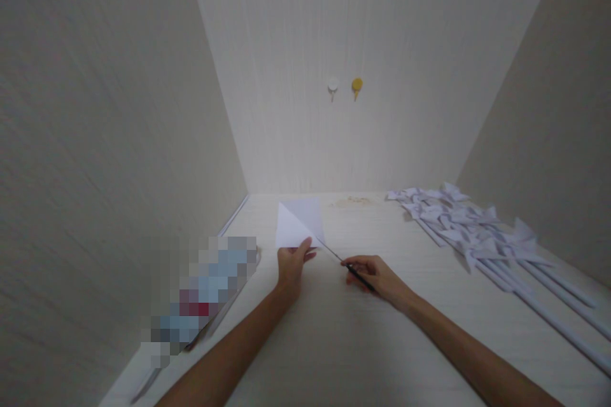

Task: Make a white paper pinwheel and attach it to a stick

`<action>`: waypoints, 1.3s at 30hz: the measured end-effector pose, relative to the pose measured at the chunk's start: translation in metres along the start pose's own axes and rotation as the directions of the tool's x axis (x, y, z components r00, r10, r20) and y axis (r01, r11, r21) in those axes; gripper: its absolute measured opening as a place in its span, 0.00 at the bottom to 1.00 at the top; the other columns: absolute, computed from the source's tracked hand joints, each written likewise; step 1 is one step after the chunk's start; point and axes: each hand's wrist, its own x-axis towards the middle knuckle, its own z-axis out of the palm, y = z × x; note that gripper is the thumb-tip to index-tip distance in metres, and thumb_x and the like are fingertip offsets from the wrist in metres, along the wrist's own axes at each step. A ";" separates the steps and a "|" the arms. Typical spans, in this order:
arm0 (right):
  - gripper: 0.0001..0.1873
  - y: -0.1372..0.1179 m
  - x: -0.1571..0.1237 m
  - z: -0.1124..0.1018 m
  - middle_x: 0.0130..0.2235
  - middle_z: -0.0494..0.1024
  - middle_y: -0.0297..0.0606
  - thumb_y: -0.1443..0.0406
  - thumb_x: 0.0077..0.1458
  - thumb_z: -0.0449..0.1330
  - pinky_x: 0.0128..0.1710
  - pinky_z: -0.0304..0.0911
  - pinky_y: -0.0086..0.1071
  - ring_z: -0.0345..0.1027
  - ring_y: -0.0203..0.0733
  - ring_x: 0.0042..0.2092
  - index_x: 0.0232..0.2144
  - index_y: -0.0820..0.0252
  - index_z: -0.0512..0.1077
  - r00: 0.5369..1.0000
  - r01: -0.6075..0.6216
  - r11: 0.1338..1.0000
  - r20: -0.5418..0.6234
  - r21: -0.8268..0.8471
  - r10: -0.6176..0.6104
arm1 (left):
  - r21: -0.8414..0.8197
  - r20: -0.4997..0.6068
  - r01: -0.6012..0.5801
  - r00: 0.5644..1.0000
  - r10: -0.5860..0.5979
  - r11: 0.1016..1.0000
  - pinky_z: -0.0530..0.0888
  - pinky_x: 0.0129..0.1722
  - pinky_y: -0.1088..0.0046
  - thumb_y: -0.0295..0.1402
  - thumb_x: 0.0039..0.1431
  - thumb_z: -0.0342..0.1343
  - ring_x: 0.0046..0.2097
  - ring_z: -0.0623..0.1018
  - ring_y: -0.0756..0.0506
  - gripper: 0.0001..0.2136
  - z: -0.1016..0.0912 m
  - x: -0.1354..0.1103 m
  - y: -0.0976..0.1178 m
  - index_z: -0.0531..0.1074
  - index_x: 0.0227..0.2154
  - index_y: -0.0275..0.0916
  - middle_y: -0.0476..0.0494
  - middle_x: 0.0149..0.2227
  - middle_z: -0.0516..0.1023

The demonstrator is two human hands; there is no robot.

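Observation:
A square sheet of white paper (300, 219), with a diagonal crease across it, is held up just above the table. My left hand (290, 267) pinches its lower edge, thumb on top and fingers beneath. From the right, my right hand (370, 276) grips a pair of black-handled scissors (360, 276), seen almost edge-on. Their thin metal blades point up and left, with the tip at the paper's lower right corner. Whether the blades are apart cannot be made out.
Several white paper pinwheels (453, 219) on rolled paper sticks (548, 315) lie heaped along the right side. A blurred-out package (214, 286) lies at the left. Walls stand left, right and behind; a white hook (333, 85) and a yellow hook (357, 85) hang at the back.

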 end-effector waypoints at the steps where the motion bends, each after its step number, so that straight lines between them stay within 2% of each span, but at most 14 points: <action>1: 0.20 0.000 0.000 0.000 0.22 0.70 0.35 0.57 0.41 0.57 0.15 0.44 0.22 0.51 0.26 0.17 0.34 0.67 0.70 1.000 0.006 1.000 0.001 0.000 -0.006 | 0.000 0.000 0.003 1.000 -0.003 1.000 0.74 0.23 0.79 0.28 0.39 0.58 0.26 0.75 0.50 0.09 0.000 0.000 0.000 0.71 0.27 0.29 0.42 0.28 0.76; 12: 0.20 0.001 0.001 0.000 0.22 0.71 0.36 0.57 0.40 0.58 0.17 0.45 0.24 0.56 0.29 0.19 0.34 0.66 0.70 1.000 -0.019 1.000 -0.021 -0.008 0.019 | 0.004 -0.014 0.013 1.000 -0.013 1.000 0.74 0.23 0.78 0.27 0.39 0.58 0.26 0.75 0.49 0.09 0.001 -0.001 0.002 0.70 0.26 0.28 0.41 0.27 0.75; 19: 0.19 0.003 0.001 -0.001 0.23 0.71 0.36 0.58 0.41 0.57 0.16 0.45 0.23 0.56 0.29 0.19 0.34 0.66 0.70 1.000 -0.013 1.000 -0.004 -0.003 0.013 | 0.013 0.003 0.010 1.000 -0.010 1.000 0.74 0.24 0.78 0.27 0.38 0.58 0.26 0.75 0.50 0.06 0.001 0.001 0.000 0.69 0.21 0.29 0.42 0.27 0.75; 30: 0.19 0.002 0.000 -0.001 0.22 0.71 0.36 0.59 0.42 0.57 0.15 0.45 0.23 0.55 0.28 0.18 0.35 0.66 0.70 1.000 -0.003 1.000 -0.008 -0.017 0.003 | -0.006 0.015 -0.013 1.000 0.013 1.000 0.74 0.24 0.77 0.27 0.37 0.59 0.27 0.75 0.49 0.09 0.000 0.000 0.000 0.70 0.25 0.30 0.42 0.28 0.76; 39: 0.18 0.001 0.000 -0.001 0.22 0.71 0.35 0.59 0.42 0.57 0.17 0.47 0.23 0.56 0.29 0.19 0.35 0.65 0.71 1.000 0.016 0.999 -0.005 -0.037 -0.017 | 0.018 0.020 -0.022 1.000 0.022 1.000 0.74 0.24 0.77 0.28 0.37 0.59 0.28 0.75 0.49 0.08 0.000 -0.001 0.002 0.70 0.23 0.30 0.42 0.29 0.76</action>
